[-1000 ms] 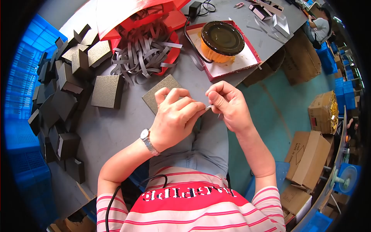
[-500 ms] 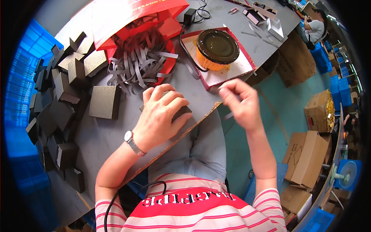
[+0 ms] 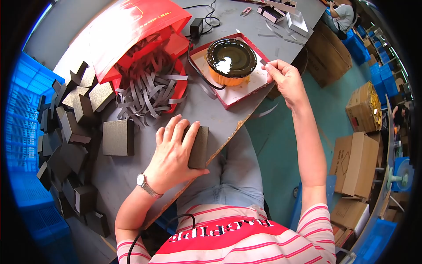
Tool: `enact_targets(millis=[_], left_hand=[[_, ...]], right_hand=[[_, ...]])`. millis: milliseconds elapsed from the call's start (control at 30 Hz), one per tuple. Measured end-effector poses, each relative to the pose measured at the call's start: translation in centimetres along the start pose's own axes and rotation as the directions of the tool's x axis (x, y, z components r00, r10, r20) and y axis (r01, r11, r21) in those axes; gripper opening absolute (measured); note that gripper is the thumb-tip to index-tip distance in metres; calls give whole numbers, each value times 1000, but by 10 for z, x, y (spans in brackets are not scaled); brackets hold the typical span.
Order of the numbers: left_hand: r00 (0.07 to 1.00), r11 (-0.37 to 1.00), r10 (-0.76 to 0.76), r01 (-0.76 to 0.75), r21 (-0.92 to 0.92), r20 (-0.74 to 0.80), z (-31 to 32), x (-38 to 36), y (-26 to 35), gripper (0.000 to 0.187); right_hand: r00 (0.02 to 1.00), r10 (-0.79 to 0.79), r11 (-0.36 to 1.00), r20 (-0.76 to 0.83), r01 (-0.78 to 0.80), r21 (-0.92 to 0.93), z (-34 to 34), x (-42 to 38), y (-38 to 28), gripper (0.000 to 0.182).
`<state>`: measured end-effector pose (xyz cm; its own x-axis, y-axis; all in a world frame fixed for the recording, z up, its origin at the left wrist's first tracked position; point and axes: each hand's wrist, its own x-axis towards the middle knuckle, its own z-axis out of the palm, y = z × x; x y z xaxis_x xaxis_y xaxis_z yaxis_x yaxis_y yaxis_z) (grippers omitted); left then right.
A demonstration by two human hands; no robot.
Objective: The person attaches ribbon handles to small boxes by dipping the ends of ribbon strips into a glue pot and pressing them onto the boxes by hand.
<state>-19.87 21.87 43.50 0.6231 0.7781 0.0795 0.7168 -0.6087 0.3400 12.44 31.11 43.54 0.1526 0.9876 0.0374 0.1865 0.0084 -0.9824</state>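
Note:
My left hand (image 3: 172, 147) is wrapped over a small dark textured box (image 3: 200, 147) near the table edge, its thumb along the near side and its fingers over the far-left part. My right hand (image 3: 285, 78) is closed in a pinch on a grey strip (image 3: 264, 63) beside the glue pot; a curled grey strip end (image 3: 266, 111) also shows below that hand. The orange pot with a black top (image 3: 231, 59) holds shiny liquid and stands in a red-rimmed tray (image 3: 235, 100). Another dark box (image 3: 118, 138) lies left of my left hand.
A red bag (image 3: 140, 26) spills many grey strips (image 3: 147, 94) onto the table. Dark boxes (image 3: 70, 156) are heaped at the left by blue crates (image 3: 22, 119). Small white boxes (image 3: 297, 23) and a cable (image 3: 212, 20) lie at the back. Cartons (image 3: 357, 163) stand right; a person sits far off.
My right hand has moved up and right to the glue pot's side with the strip. The box under my left hand shows more now. The whole view has shifted slightly.

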Motion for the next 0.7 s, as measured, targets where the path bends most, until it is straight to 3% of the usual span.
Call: enact_targets(millis=[300, 367, 700], left_hand=[[999, 1000, 3, -3, 9, -52, 12, 5, 4, 110], [999, 1000, 6, -6, 7, -52, 12, 6, 5, 109], [998, 1000, 20, -21, -9, -65, 14, 5, 2, 108]], right_hand=[[991, 38, 997, 126, -29, -75, -7, 10, -7, 18], [982, 77, 973, 174, -36, -226, -7, 10, -12, 22], [998, 47, 979, 52, -36, -199, -6, 14, -4, 16]])
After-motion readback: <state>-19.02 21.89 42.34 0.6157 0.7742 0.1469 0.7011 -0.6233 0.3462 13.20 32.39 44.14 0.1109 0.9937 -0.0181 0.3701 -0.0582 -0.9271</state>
